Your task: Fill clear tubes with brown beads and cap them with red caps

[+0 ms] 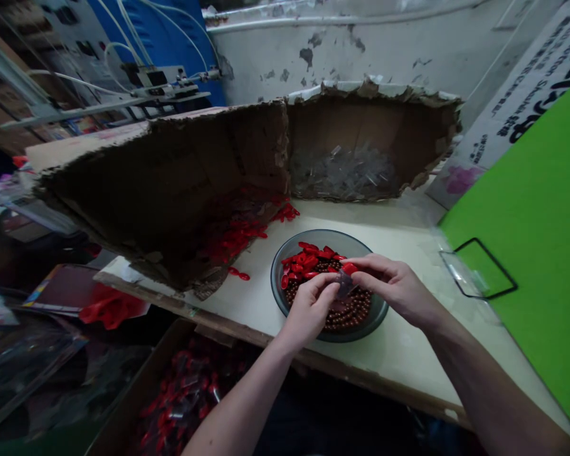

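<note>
A grey glass bowl (pixel 342 239) sits on the pale tabletop, holding a layer of dark brown beads (pixel 349 313) with red oval pieces (pixel 308 261) heaped at its far side. My left hand (pixel 311 309) and my right hand (pixel 389 285) are both above the bowl. Their fingertips pinch a small clear plastic bag (pixel 344 284) from opposite sides. Its contents are hard to make out. More red pieces (pixel 240 234) lie scattered on the table by a torn cardboard box (pixel 171 183).
The torn box's far section holds clear plastic tubes (pixel 344 174). A green board (pixel 527 253) with a black wire frame (pixel 479 269) lies at the right. Below the table's front edge, an open box (pixel 185 392) holds red items in bags. A tubed machine (pixel 161 85) stands at the back left.
</note>
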Motion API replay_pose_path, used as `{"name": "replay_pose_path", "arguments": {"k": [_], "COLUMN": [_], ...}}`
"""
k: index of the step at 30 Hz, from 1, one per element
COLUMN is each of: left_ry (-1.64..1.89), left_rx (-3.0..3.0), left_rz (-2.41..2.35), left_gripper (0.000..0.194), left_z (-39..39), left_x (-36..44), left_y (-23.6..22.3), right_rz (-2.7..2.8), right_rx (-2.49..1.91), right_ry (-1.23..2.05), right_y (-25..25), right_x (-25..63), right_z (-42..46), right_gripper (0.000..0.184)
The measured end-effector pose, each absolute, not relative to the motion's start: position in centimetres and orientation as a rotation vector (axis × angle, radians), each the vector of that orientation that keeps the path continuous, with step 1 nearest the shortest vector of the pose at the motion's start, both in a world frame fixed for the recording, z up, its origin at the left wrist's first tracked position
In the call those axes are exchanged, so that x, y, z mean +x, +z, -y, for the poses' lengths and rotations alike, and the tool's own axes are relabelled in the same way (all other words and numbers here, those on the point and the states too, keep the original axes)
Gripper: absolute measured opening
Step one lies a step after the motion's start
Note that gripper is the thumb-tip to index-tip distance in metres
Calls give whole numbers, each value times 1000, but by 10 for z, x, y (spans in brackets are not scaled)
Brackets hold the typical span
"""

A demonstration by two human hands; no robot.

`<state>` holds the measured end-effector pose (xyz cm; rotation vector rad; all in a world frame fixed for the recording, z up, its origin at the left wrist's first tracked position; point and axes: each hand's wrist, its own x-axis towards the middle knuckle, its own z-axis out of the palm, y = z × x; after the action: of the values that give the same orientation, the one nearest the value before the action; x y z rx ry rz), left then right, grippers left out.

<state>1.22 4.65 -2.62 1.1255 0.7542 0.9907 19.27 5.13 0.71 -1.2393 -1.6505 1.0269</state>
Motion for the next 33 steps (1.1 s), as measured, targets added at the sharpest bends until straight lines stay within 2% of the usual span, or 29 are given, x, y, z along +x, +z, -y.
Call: {"name": "replay_pose_path", "arguments": {"k": [14, 25, 28, 33], "left_ry": [898, 888, 908, 858], "left_rx": [1363, 1279, 1120, 1035], "left_rz": [-855, -843, -828, -783], "left_gripper": [33, 32, 35, 40], "left_z": [-41, -44, -48, -49], "left_x": [-8, -9, 0, 12], "left_y": [-24, -27, -23, -19], "right_rz": [1744, 1790, 1658, 1094], "right_rx": [-1336, -1382, -1366, -1173], "right_ry": [1053, 956, 943, 1005], "right_y": [10, -5, -5, -3], "right_x": [193, 185, 184, 176], "right_z": [-43, -37, -41, -54], "right_gripper": [30, 28, 33, 43]}}
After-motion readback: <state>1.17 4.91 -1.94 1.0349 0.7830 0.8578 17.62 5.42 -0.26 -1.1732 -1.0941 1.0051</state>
